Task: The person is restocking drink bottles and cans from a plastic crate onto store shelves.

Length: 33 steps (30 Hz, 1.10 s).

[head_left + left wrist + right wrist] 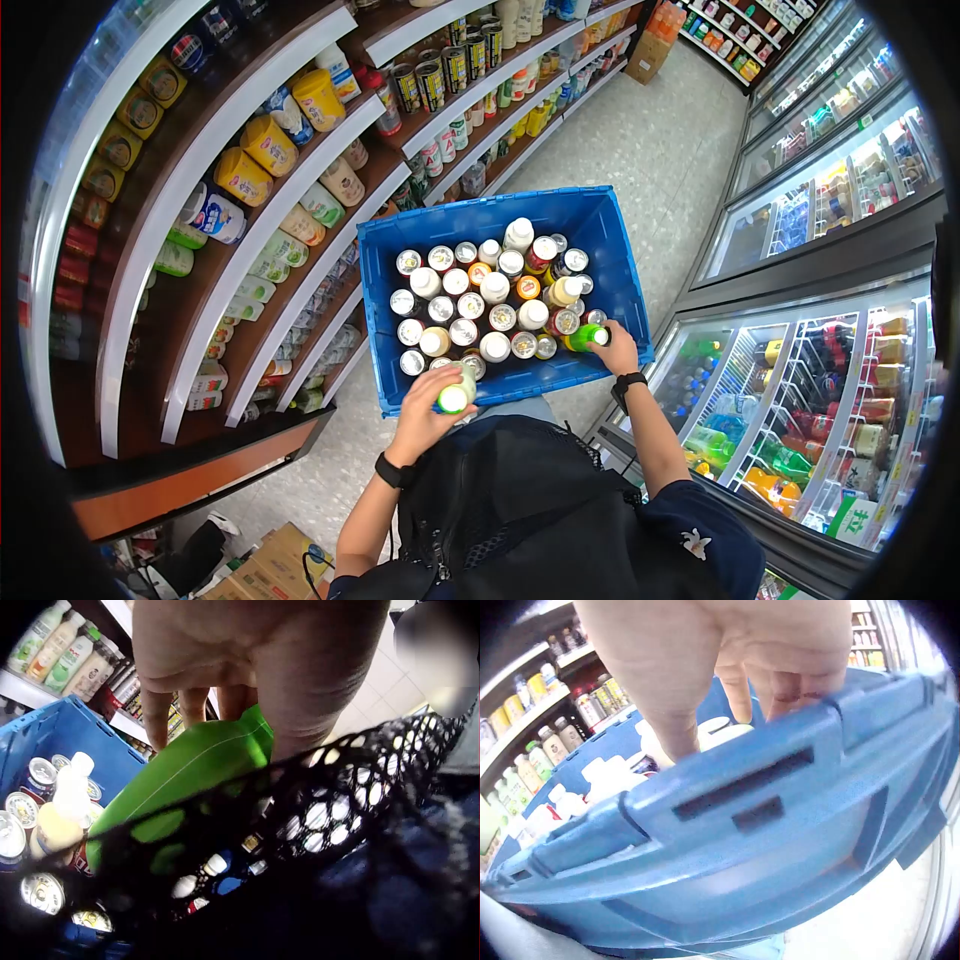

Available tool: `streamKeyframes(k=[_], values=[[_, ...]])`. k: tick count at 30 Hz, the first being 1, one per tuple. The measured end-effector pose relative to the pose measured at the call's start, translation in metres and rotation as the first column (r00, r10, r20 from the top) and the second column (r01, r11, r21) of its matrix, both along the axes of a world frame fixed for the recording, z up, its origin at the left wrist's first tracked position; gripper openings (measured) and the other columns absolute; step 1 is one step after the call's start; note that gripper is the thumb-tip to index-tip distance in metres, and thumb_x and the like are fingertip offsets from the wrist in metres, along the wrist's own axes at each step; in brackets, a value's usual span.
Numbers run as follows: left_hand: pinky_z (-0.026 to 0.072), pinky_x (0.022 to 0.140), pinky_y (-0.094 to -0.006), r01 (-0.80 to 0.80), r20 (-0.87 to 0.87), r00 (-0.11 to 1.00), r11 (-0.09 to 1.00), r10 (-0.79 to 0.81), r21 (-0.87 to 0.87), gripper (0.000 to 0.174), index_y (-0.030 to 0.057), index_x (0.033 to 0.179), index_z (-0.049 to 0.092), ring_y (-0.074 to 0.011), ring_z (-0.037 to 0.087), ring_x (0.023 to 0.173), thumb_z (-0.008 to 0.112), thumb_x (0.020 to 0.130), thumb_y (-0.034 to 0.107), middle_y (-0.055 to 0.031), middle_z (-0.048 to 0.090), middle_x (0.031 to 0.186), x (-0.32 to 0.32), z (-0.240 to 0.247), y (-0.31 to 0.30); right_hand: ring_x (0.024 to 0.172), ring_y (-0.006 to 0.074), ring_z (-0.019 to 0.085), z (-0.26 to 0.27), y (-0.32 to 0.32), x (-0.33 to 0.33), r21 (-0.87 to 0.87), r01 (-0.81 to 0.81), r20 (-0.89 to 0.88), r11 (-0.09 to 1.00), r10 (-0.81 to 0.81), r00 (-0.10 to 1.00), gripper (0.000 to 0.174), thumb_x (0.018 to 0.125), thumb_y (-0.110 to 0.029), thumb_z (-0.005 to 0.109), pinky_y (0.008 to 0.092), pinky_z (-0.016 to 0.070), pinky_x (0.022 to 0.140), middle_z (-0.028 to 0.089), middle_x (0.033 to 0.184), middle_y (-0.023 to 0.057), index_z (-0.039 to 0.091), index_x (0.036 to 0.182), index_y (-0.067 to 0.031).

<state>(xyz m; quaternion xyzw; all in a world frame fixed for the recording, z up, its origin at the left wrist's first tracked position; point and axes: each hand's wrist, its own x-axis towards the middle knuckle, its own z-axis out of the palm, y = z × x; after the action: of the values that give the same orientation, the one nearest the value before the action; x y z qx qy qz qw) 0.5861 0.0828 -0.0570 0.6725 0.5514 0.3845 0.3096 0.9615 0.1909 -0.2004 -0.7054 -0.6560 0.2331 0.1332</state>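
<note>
A blue plastic crate [470,213] full of upright cans and bottles stands in front of the person. At its near left edge the left hand [420,408] grips a green bottle [457,396] with its capped end turned up toward the head camera. The same bottle's green side shows under the palm in the left wrist view, partly hidden by black mesh. Inside the crate's right side, the right hand [618,350] holds a bright green bottle [584,338] by its upper part. In the right wrist view the crate's rim [727,769] hides the right fingertips.
Drink shelves [330,130] curve along the left, with yellow tubs [268,145] and several bottles. Glass-door refrigerators [790,400] line the right. Cardboard boxes [275,565] lie on the floor at lower left. A black bag [520,510] hangs on the person's front.
</note>
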Motion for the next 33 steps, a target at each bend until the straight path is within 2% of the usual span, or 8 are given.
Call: streamKeyframes(k=[3,6,9,12,15,23,27,33], values=[[0.0463,0.099,-0.0407,0.084,-0.012,0.996,0.996,-0.084,-0.03,0.049,0.0057,0.109,0.065,-0.0298,0.058,0.117,0.087,0.066,0.016,-0.0101,0.066,0.12,0.01,-0.007,0.007,0.096,0.0359,0.064,0.035,-0.006,-0.019,0.298,-0.132,0.03,0.945,0.129,0.991,0.049,0.074,-0.025,0.079,0.0429,0.0521,0.082,0.066,0.107,0.0167,0.058,0.113,-0.0046],[0.0452,0.1,-0.0409,0.158,-0.026,0.987,0.985,-0.16,-0.067,0.051,0.0055,0.112,0.065,-0.0299,0.057,0.119,0.085,0.067,0.016,-0.0101,0.065,0.122,0.017,-0.011,0.017,0.073,0.0223,0.067,0.106,-0.017,-0.072,-0.023,-0.236,-0.339,0.971,0.215,0.916,0.048,0.077,-0.032,0.079,0.0336,0.0535,0.065,0.069,0.097,0.0104,0.063,0.112,-0.0032],[0.0459,0.098,-0.0409,0.219,-0.011,0.975,0.968,-0.222,-0.12,0.055,0.0048,0.119,0.062,-0.0321,0.056,0.116,0.082,0.069,0.012,-0.0113,0.062,0.125,0.03,-0.015,0.025,0.066,0.0168,0.065,0.132,-0.037,-0.12,0.029,-0.498,-0.592,0.867,0.416,0.69,0.049,0.079,-0.035,0.078,0.0303,0.0525,0.061,0.069,0.09,0.0089,0.063,0.116,-0.0055],[0.0456,0.093,-0.043,0.301,0.001,0.953,0.94,-0.304,-0.16,0.051,0.0008,0.115,0.059,-0.0358,0.055,0.11,0.075,0.067,0.004,-0.0161,0.063,0.115,0.04,-0.016,0.029,0.068,0.0242,0.066,0.141,-0.044,-0.152,0.004,-0.491,-0.596,0.871,0.397,0.698,0.055,0.079,-0.035,0.076,0.0349,0.0533,0.063,0.068,0.088,0.0106,0.058,0.123,-0.0062],[0.0451,0.092,-0.0437,0.225,-0.036,0.972,0.961,-0.234,-0.164,0.044,0.0,0.109,0.059,-0.0373,0.053,0.11,0.074,0.067,0.003,-0.0168,0.062,0.109,0.042,-0.019,0.028,0.07,0.0269,0.067,0.131,-0.038,-0.156,0.223,-0.539,-0.457,0.812,0.575,0.678,0.062,0.078,-0.035,0.077,0.0355,0.0526,0.063,0.067,0.093,0.0131,0.053,0.129,-0.0079],[0.0449,0.101,-0.0445,0.084,0.001,0.996,0.992,-0.085,-0.095,0.086,0.0002,0.144,0.031,-0.0425,0.045,0.125,0.076,0.072,0.008,-0.0205,0.036,0.142,0.046,-0.031,0.025,0.072,0.0393,0.065,0.162,-0.026,-0.164,0.054,-0.711,-0.273,0.702,0.695,0.665,0.078,0.075,-0.029,0.073,0.0451,0.0525,0.064,0.065,0.081,0.0222,0.039,0.142,-0.01],[0.0396,0.105,-0.0426,0.151,-0.044,0.986,0.979,-0.159,-0.139,0.08,0.0024,0.142,0.04,-0.0375,0.046,0.127,0.08,0.073,0.012,-0.0192,0.044,0.137,0.037,-0.022,0.02,0.077,0.0385,0.066,0.158,-0.017,-0.135,0.074,-0.677,-0.251,0.732,0.671,0.698,0.077,0.07,-0.025,0.073,0.0456,0.0528,0.069,0.065,0.086,0.0212,0.043,0.14,-0.0129],[0.0449,0.096,-0.0396,-0.202,-0.065,0.977,0.979,0.201,-0.004,0.029,0.0025,0.108,0.065,-0.0321,0.058,0.11,0.072,0.081,0.01,-0.0137,0.066,0.11,-0.01,-0.034,0.0,0.081,0.036,0.064,0.146,-0.004,-0.075,0.087,-0.647,-0.11,0.757,0.653,0.749,0.043,0.067,-0.025,0.074,0.0439,0.0525,0.072,0.062,0.088,0.0166,0.064,0.105,-0.0081]])
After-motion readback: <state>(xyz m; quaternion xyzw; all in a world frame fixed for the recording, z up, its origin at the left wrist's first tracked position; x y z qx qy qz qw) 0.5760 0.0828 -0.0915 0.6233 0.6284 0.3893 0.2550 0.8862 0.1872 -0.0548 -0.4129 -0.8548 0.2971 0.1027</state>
